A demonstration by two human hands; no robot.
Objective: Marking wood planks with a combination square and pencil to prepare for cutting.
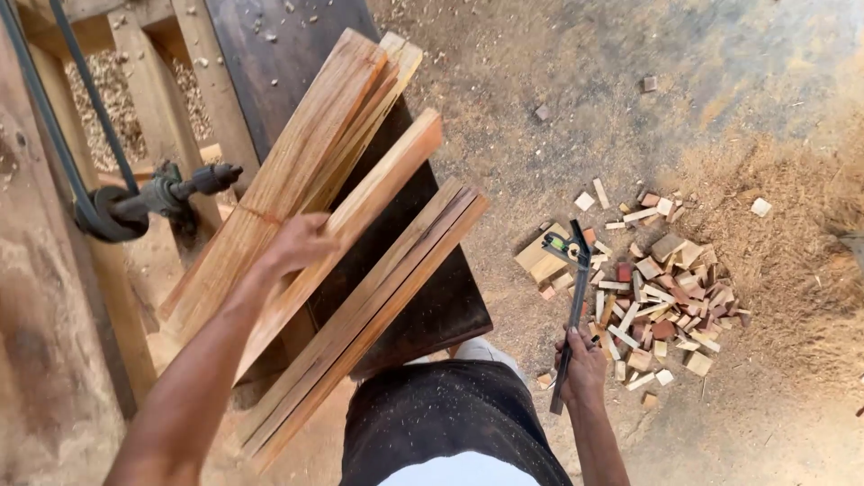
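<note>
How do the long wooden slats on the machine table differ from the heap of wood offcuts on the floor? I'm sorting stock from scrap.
The wooden slats are long and narrow; the offcuts are short, stubby blocks. The slats lie roughly parallel in bundles across the dark machine table, with the left hand on one; the offcuts lie jumbled on the sawdust floor, below the right hand holding a combination square. Both are bare, reddish-tan sawn wood.

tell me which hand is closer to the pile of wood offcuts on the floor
Right. The right hand, gripping a dark square tool, hangs beside the offcut pile; the left hand rests on the wooden slats.
</note>
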